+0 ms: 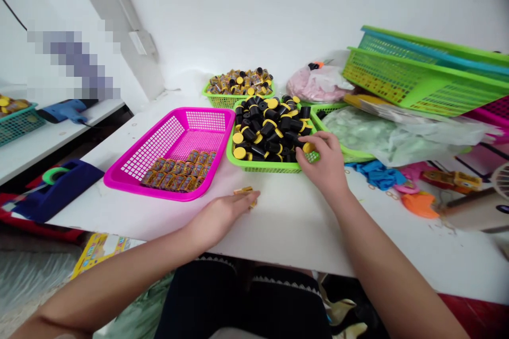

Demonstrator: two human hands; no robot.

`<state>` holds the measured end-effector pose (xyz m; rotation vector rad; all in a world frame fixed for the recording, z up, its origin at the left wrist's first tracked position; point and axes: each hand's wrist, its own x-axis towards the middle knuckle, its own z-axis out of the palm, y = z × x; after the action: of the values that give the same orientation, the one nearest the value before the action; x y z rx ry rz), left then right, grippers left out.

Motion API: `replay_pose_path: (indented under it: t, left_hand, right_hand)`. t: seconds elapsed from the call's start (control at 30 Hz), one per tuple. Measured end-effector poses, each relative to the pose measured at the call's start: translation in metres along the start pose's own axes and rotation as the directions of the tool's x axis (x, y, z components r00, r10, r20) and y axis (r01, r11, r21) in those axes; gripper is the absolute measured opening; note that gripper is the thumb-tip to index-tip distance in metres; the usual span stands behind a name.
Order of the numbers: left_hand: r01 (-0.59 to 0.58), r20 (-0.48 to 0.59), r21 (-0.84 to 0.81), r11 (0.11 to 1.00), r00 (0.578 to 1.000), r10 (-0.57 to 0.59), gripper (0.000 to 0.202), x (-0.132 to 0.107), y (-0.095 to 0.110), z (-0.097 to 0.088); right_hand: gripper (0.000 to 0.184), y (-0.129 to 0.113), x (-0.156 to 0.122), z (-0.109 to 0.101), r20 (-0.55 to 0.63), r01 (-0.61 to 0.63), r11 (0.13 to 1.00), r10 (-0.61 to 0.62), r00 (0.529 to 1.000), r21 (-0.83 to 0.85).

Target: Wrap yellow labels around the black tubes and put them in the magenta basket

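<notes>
My left hand point(217, 217) is low over the white table, its fingers together on a small yellow-brown printed piece point(243, 190) like a label sleeve, which the fingers partly cover. At the near right corner of a green basket point(270, 168), my right hand point(324, 164) has thumb and fingers closed around a black canister with a yellow cap point(308, 147). Many similar black canisters point(268, 128) with yellow caps fill that basket. Left of it stands a pink basket point(159, 194), where rows of canisters in printed wraps point(178, 174) lie along the near side.
Behind is another green basket point(226, 100) of wrapped canisters. To the right are plastic bags point(369, 130), stacked baskets point(413, 79), blue cloth point(377, 174) and an orange piece point(419, 204). A tape dispenser point(59, 185) and a blue heat gun point(67, 111) lie left.
</notes>
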<state>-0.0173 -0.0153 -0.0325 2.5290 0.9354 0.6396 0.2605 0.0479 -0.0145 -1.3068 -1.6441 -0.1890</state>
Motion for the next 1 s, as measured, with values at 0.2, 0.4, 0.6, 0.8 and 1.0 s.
replay_pose_path:
  t: [0.2,0.4,0.6,0.8,1.0]
  left_hand:
    - [-0.112,-0.236,-0.022,0.993,0.966,0.104,0.027,0.04,0.021,-0.015]
    - [0.077,-0.188,-0.564,0.822,0.957,-0.219,0.024,0.075,0.02,-0.004]
    - [0.227,0.036,-0.883,0.41,0.905,-0.423,0.046,0.073,0.009,0.009]
    - [0.208,0.067,-0.93,0.303,0.906,-0.417,0.049,0.067,0.005,0.011]
    - [0.157,0.049,-0.961,0.226,0.906,-0.421,0.052,0.067,0.003,0.019]
  right_hand:
    - [0.018,-0.029,-0.006,-0.007,-0.027,0.099,0.985,-0.096,0.995,0.14]
    - [0.03,-0.035,-0.01,-0.008,0.12,-0.213,0.768,0.177,0.977,0.604]
    - [0.028,-0.026,-0.009,-0.011,0.334,-0.422,0.475,0.261,0.906,0.772]
    - [0.025,-0.029,-0.012,-0.012,0.465,-0.485,0.418,0.158,0.871,0.768]
    - [0.021,-0.029,-0.015,-0.009,0.506,-0.503,0.358,0.092,0.858,0.787]
